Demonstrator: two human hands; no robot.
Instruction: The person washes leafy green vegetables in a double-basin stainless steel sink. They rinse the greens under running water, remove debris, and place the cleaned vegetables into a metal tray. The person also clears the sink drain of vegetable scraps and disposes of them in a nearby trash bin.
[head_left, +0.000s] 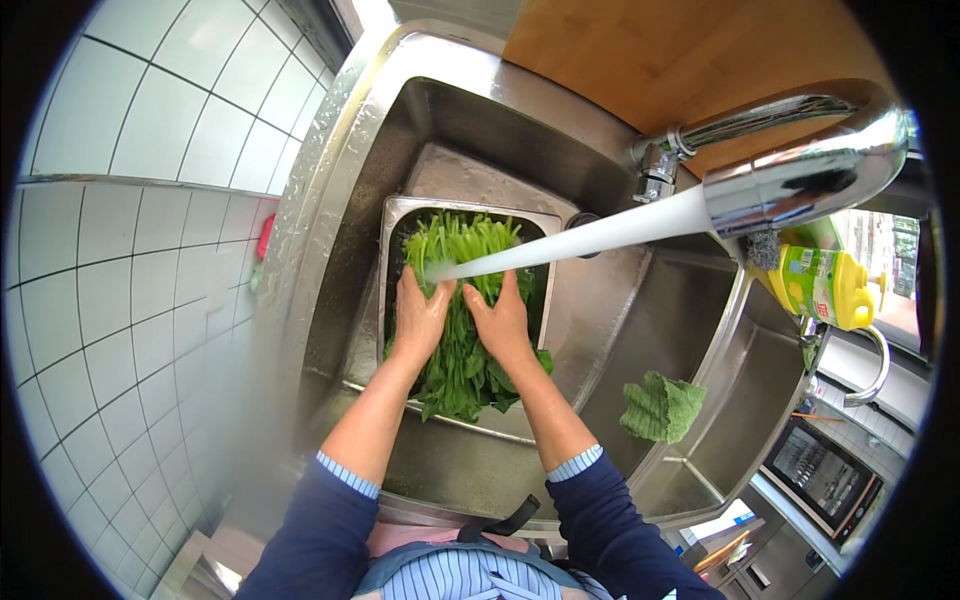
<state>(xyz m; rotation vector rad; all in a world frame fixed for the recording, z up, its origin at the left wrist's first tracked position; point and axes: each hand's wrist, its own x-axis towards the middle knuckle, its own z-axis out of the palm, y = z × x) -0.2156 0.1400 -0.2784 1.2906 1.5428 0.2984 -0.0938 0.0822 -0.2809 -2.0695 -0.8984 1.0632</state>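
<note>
A bunch of leafy green vegetables (461, 337) lies in a rectangular metal pan (555, 217) inside a stainless steel sink (480, 465). Its cut stems point away from me and its leaves lie towards me. My left hand (422, 311) holds the left side of the bunch, and my right hand (501, 315) holds the right side, thumbs towards each other. From a chrome faucet (780, 191), a thick white stream of water (585, 244) runs onto the stems beside my left fingers. Parts of my fingers are hidden by greens and water.
A green cloth (663, 407) hangs on the divider to a second basin (750, 375) at the right. A yellow detergent bottle (825, 289) and a grey scouring pad (763, 250) are by the faucet. White wall tiles (97, 262) flank the sink's left. A wooden board (675, 52) is beyond it.
</note>
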